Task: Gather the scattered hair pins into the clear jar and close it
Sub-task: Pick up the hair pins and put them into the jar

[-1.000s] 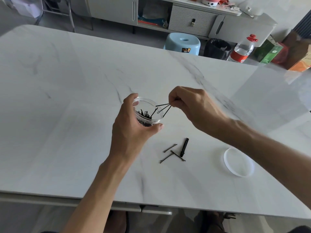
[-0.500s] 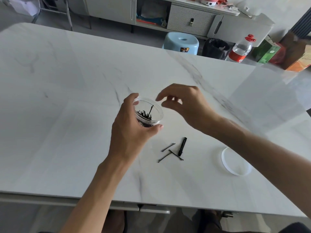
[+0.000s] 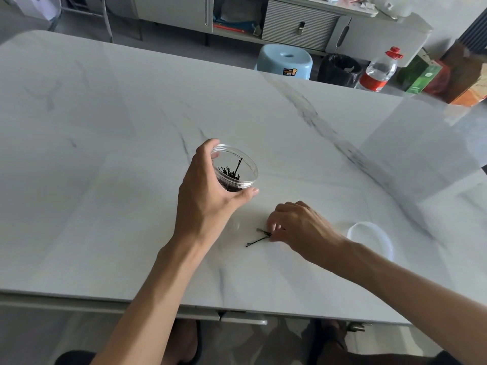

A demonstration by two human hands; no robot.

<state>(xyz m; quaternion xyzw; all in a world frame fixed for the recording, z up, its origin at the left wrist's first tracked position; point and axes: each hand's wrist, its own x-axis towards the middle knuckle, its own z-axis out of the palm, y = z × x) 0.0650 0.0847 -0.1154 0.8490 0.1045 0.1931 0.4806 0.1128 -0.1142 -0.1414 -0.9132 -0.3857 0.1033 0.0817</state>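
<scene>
A person's left hand [image 3: 208,196] grips the open clear jar [image 3: 235,169] — tilted, pins inside — while the right hand's [image 3: 297,227] fingertips pinch loose hair pins [image 3: 259,239] on the marble table [image 3: 105,154].

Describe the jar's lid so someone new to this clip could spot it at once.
Start from the white marble table and go to its near right part, just past the right hand that is reaching for the loose hair pins. The lid lies flat there, alone. It is a pale translucent ring-edged disc, unlike the clear jar in the left hand.
</scene>
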